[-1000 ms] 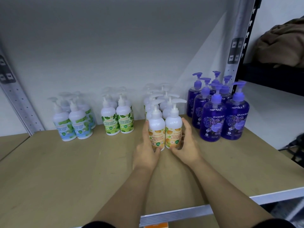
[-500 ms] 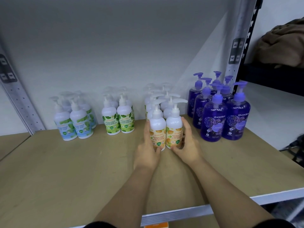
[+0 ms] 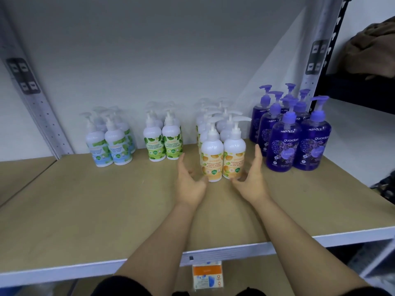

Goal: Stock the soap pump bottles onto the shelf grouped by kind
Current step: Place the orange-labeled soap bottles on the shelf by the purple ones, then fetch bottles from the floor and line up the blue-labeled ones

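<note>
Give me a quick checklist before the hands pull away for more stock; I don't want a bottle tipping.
1. Left hand off the bottles: ok, open.
2. Right hand off the bottles: cannot tell, open, thumb near a base.
3. Front orange-label bottles upright: ok.
4. Orange group apart from green-label bottles and purple bottles: ok.
5. Blue-label bottles grouped alone: ok.
6. Free shelf board in front: ok.

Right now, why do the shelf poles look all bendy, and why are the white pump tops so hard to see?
In the head view, the wide-angle lens splays the left post and right post outward; the white pumps fade into the pale back wall and look slightly soft; the orange-label bottles in front read sharper.
</note>
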